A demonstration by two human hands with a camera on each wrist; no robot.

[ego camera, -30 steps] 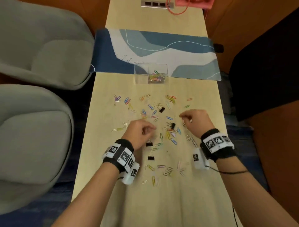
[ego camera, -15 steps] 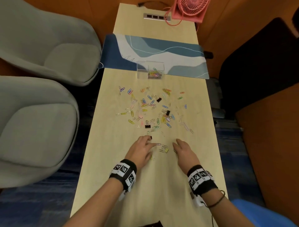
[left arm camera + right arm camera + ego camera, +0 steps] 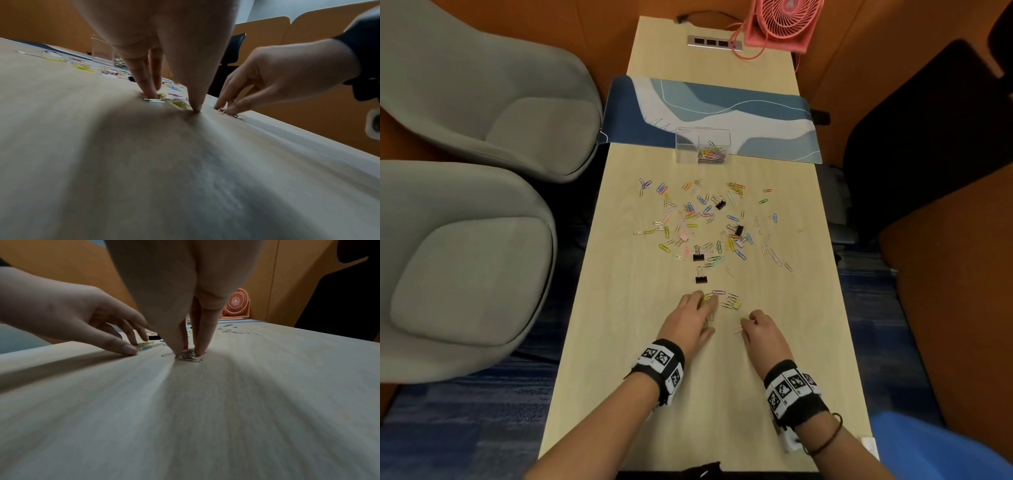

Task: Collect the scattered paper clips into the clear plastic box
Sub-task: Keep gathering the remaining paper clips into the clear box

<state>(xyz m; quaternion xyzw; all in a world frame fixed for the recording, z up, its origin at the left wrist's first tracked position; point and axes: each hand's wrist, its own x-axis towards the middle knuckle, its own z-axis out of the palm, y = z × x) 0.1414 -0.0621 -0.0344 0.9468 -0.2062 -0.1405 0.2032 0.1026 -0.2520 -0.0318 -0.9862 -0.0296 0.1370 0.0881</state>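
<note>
Many coloured paper clips point(image 3: 705, 222) lie scattered across the middle of the wooden table point(image 3: 640, 394), with a few black binder clips point(image 3: 701, 279) among them. The clear plastic box point(image 3: 703, 145) stands at the far side on the mat's edge and holds several clips. My left hand point(image 3: 705, 310) lies spread on the table, its fingers point(image 3: 151, 95) pressing on yellow and silver clips point(image 3: 176, 103) and its thumb touching the wood. Beside it, my right hand point(image 3: 748, 320) pinches a small heap of silver paper clips point(image 3: 190, 359) between thumb and fingers point(image 3: 202, 344) on the table.
A blue and white desk mat point(image 3: 756, 113) crosses the far part of the table. Behind it are a power strip point(image 3: 714, 41) and a pink fan point(image 3: 780, 24). Two grey chairs point(image 3: 482, 85) stand left, a black chair point(image 3: 928, 137) right. A yellow binder clip point(image 3: 736, 304) lies near my hands.
Both hands have drawn back from the middle of the scatter toward the near side. The left hand has spread over nearby clips, and the right has closed on the silver ones.
</note>
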